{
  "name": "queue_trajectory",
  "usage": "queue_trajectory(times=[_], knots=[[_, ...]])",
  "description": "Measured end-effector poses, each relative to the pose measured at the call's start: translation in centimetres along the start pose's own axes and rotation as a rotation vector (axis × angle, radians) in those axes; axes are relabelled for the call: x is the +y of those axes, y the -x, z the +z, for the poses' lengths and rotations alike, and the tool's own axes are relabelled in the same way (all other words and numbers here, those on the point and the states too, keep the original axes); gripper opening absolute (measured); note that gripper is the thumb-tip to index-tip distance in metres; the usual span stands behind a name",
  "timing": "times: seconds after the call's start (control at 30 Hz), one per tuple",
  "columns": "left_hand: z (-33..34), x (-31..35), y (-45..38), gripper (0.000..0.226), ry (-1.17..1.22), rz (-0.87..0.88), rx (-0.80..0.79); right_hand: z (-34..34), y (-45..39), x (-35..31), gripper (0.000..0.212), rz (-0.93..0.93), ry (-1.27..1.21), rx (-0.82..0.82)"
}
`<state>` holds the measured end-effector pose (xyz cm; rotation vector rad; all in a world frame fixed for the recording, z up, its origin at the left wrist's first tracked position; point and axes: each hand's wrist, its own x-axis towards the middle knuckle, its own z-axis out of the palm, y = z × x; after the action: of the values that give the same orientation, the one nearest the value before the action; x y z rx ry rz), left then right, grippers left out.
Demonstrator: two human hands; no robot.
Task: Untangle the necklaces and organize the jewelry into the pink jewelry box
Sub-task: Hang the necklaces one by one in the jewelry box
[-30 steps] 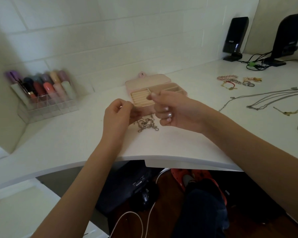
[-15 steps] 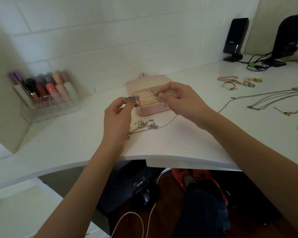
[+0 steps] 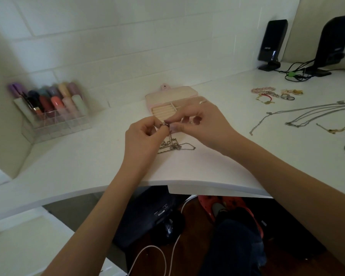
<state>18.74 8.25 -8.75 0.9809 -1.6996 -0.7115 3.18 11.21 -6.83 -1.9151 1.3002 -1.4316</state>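
The pink jewelry box (image 3: 168, 98) lies open at the middle of the white desk, its cream ring rolls showing. Just in front of it my left hand (image 3: 142, 136) and my right hand (image 3: 202, 124) meet, both pinching the upper end of a tangled silver necklace (image 3: 172, 145). The rest of the chain hangs down and piles on the desk below my fingers. Several untangled necklaces (image 3: 307, 114) lie stretched out at the right. A cluster of bracelets and rings (image 3: 275, 94) sits behind them.
A clear organizer of lipsticks (image 3: 52, 110) stands at the left against the wall. Two black speakers (image 3: 272, 44) with cables stand at the back right. The desk's curved front edge (image 3: 167, 184) runs below my wrists; legs and orange shoes show under it.
My hands had drawn apart, stretching the chain in front of the box. They have come back together, and the chain has gathered into a pile under them.
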Motion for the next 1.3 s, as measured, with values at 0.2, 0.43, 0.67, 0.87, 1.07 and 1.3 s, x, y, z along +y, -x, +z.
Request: queue_trajectory(times=[0.2, 0.43, 0.67, 0.87, 1.07, 1.3], knots=[[0.2, 0.0, 0.2, 0.023, -0.150, -0.009, 0.062, -0.3, -0.2, -0.2, 0.007, 0.030, -0.033, 0.102], [0.2, -0.3, 0.2, 0.025, -0.299, -0.079, 0.190, -1.5, -0.9, -0.8, 0.021, 0.276, -0.636, 0.137], [-0.4, -1.2, -0.5, 0.015, -0.151, -0.253, 0.247, -2.8, -1.3, -0.5, 0.018, 0.312, -0.695, 0.268], [-1.9, -2.2, -1.5, 0.017, -0.247, -0.328, 0.332, -4.7, -1.5, -0.3, 0.016, 0.295, -0.660, 0.447], [-4.3, -3.2, -1.8, 0.019, -0.417, -0.331, 0.335, -5.9, -1.7, 0.0, 0.013, 0.289, -0.715, 0.610], [-4.5, -3.1, -1.6, 0.032, -0.526, -0.279, 0.228, -6.9, -1.7, 0.5, 0.013, 0.326, -0.593, 0.657]])
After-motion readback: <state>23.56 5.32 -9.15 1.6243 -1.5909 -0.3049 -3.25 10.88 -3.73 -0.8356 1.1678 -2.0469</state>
